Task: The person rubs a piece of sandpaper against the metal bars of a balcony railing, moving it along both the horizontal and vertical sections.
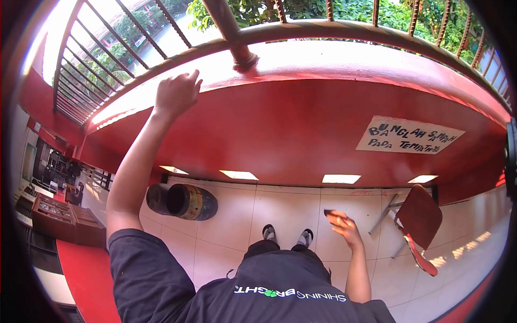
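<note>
My left hand (176, 96) is raised over the white-topped ledge (301, 59) of the red wall, its index finger stretched out and the thumb apart. No object shows in it. My right hand (344, 227) hangs low over the tiled floor, between my feet and a red chair (423, 218). Its fingers are partly curled round a small dark object (327, 213) that sticks out at the fingertips; what it is I cannot make out.
A metal railing (328, 33) runs along the ledge. Lettered white paper (409, 134) is on the red wall (258, 124). Two round bins (200, 202) stand by the wall's foot at the left. Brown wooden cabinets (54, 215) are at the far left.
</note>
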`<move>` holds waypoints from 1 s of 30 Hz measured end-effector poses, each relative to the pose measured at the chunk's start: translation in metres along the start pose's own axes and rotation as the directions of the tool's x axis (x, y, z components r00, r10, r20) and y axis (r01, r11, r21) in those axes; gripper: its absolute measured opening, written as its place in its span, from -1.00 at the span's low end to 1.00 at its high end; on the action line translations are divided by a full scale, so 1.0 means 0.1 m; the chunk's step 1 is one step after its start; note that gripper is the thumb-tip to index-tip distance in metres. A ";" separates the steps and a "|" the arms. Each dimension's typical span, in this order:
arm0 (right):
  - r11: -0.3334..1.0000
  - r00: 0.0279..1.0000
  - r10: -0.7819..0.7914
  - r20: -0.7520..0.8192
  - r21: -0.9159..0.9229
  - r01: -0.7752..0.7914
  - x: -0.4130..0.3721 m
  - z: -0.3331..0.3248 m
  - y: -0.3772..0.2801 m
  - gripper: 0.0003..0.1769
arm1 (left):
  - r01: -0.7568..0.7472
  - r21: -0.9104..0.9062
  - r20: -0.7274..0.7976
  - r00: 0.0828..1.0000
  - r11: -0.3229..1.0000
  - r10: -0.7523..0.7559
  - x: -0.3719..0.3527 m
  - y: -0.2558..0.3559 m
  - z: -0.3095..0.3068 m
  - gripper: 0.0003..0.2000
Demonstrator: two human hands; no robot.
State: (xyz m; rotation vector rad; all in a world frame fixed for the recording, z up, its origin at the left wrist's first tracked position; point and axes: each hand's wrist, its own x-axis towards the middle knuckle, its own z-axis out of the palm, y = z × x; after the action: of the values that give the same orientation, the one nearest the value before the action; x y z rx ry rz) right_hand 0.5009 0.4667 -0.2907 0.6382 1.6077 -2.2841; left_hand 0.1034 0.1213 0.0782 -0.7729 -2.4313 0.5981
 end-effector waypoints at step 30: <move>0.769 0.229 -0.636 -0.737 -0.627 0.122 1.96 4.17 -3.93 -0.49 | -0.466 -0.215 -0.714 0.675 0.858 0.188 0.53 -1.73 1.27 -0.53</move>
State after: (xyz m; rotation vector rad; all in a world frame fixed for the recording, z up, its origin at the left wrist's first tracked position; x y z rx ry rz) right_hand 0.0681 0.2163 0.0511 1.8380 3.0381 -1.5656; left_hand -0.0774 -0.0046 0.0920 -1.3507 -1.7249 -0.0777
